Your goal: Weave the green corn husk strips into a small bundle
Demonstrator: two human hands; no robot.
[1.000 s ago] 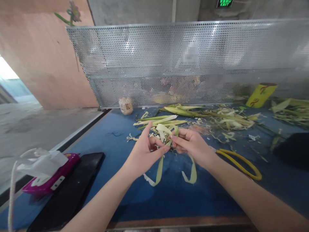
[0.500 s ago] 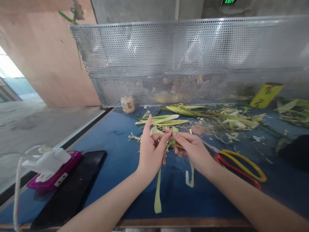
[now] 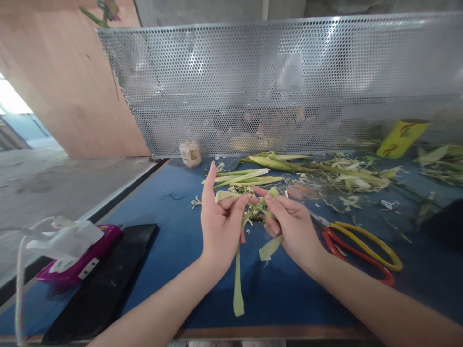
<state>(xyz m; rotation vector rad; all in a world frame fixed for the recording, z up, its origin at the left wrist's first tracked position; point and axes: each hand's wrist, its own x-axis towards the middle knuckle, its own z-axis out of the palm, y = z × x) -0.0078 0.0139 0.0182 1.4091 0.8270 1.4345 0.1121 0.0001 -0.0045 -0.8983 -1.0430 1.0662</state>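
My left hand (image 3: 221, 229) pinches a pale green leaf strip between thumb and fingers, its index finger pointing up. One long end of the leaf strip (image 3: 238, 289) hangs below this hand. Close beside it, my right hand (image 3: 294, 226) pinches leaf strip too, with a short, wider leaf end (image 3: 271, 247) dangling beneath its fingers. Between the hands the strips cross and fold; fingers hide part of how they join. Behind the fingertips lie cut green leaves (image 3: 249, 178) and scraps on the blue tabletop (image 3: 173, 260).
Scissors (image 3: 372, 241) with red and yellow handles lie right of my right hand. A black phone-like slab (image 3: 104, 284) and a purple power strip (image 3: 77, 262) with a white plug are at left. Perforated metal screen (image 3: 224, 72), yellow tube (image 3: 401, 140) and leaf pile (image 3: 354, 176) stand farther back.
My hands have moved slightly apart, the left one leftward. The leaf end under my right hand has swung left and up and now shows broader.
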